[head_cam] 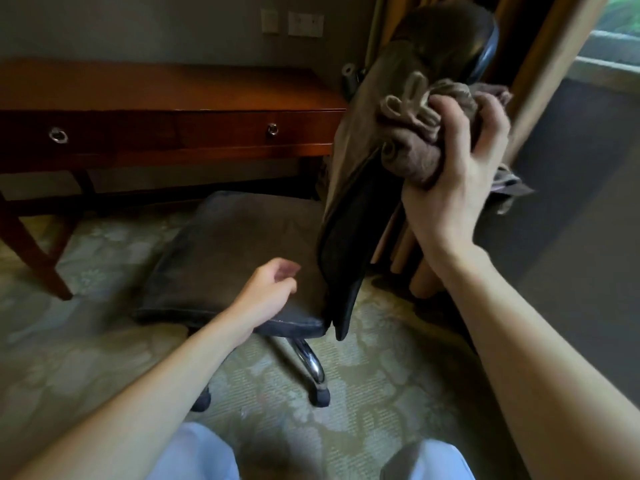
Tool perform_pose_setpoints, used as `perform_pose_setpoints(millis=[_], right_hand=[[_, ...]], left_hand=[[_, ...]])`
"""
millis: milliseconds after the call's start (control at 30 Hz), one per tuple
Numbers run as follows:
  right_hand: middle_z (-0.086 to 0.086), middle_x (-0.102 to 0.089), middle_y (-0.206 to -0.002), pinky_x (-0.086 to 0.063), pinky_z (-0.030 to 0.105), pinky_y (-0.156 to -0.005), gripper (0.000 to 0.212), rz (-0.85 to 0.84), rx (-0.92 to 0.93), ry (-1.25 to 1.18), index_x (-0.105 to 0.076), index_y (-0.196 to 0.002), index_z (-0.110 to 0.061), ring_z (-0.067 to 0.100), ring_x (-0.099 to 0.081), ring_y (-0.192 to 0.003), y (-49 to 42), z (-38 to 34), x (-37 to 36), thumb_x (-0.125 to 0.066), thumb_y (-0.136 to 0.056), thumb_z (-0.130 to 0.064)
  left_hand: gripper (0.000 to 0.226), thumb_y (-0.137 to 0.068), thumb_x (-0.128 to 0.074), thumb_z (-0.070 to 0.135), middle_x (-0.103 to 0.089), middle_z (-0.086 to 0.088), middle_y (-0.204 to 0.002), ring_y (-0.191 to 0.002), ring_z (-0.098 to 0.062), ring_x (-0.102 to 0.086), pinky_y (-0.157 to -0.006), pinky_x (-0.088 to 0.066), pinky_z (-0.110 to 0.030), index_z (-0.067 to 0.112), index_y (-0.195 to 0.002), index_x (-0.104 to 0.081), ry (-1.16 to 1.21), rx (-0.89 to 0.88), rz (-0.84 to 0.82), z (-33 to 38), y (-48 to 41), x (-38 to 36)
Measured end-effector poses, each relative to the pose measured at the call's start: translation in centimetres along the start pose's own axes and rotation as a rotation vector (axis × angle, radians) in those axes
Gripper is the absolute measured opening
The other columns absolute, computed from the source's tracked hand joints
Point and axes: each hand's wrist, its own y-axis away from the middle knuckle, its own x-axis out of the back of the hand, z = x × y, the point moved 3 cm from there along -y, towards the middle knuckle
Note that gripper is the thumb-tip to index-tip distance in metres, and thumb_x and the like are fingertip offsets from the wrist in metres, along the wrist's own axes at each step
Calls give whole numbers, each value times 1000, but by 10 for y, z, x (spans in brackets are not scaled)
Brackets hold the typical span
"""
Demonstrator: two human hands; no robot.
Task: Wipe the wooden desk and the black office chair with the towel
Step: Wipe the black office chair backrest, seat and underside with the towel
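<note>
Your left hand hung loosely curled, holding nothing, over the black office chair, at its seat's near edge; your right hand clutched the bunched towel against the backrest. Beyond stood the wooden desk.

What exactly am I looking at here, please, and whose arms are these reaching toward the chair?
There is no machine here. A person wears a wide-angle camera on the head, looking forward and down, so the two arms you see are that person's own, with both hands at work. The right hand grips a bunched brown towel, held up against the back of the black office chair. The left hand holds nothing; its fingers hang loosely curled above the seat. Behind stands the wooden desk with two ring-pull drawers, on a patterned carpet.
</note>
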Motion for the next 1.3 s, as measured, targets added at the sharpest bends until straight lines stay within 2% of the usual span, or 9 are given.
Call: perform_pose_setpoints(millis=[167,300,467,567,633,767,900,1033,1300], right_hand=[[25,-39,-154,-31,41,-122,49,-50,-118,-141,-61,-141,-9,37,-39,-146,55,11,-33,-68,-92,-14],[22,-39,-157,-39,47,-117,45,-82,-147,-144,-62,-140,-12,35,-42,-146,87,33,-47,-68,-96,-20],[15,-33,-163,-37,39,-120,59,-243,-236,-115,-62,-140,-15,30,-39,-149,150,55,-59,-73,-83,-4],[8,-27,-166,-26,34,-125,76,-312,-371,-148,-57,-144,-18,23,-27,-155,183,62,-72,-65,-71,3],[6,-26,-167,-23,35,-125,78,-317,-427,-151,-56,-145,-19,21,-24,-156,195,70,-79,-60,-69,-1],[6,-26,-167,-20,31,-126,80,-324,-464,-147,-54,-146,-21,19,-23,-156,209,93,-94,-60,-69,-1],[4,-26,-167,-16,22,-124,84,-380,-516,-140,-53,-146,-23,19,-23,-156,225,119,-111,-68,-68,4],[6,-32,-164,-23,30,-125,77,-341,-558,-150,-59,-141,-18,19,-28,-154,231,133,-127,-73,-70,5],[8,-38,-154,-23,14,-117,74,-322,-591,-145,-59,-137,-25,13,-37,-146,221,174,-158,-68,-68,-2]], left_hand=[[31,-94,-54,-1,-69,-4,-114,-111,-18,-63,-104,-51,-41,19,-113,-69,26,127,65,-26,-9,19],[26,-100,-54,3,-68,-3,-114,-107,-10,-62,-82,-52,-24,20,-112,-69,114,178,110,-40,-20,24],[25,-99,-55,5,-69,-2,-111,-118,-21,-62,-94,-52,-32,21,-112,-68,76,182,73,-51,-34,5],[32,-95,-58,13,-54,-1,-138,-135,-21,-43,-112,-36,-38,29,-122,-59,-340,64,-74,-63,-39,-10],[51,-95,-56,24,-24,0,-164,-151,-18,-16,-122,-22,-40,29,-144,-44,-690,-51,-215,-75,-38,-22],[74,-97,-50,35,-1,0,-171,-157,-18,0,-126,-15,-44,21,-161,-17,-1075,-129,-313,-103,-49,-36],[79,-102,-46,39,5,-7,-172,-159,-22,3,-129,-9,-44,17,-164,-4,-1239,-181,-239,-118,-71,-36],[87,-99,-44,51,28,-8,-168,-155,-24,25,-127,-3,-59,21,-164,6,-1256,-332,-135,-127,-96,-38],[93,-91,-13,79,14,-5,-172,-157,-21,19,-123,-2,-67,25,-165,-2,-1233,-378,-158,-132,-169,-82]])
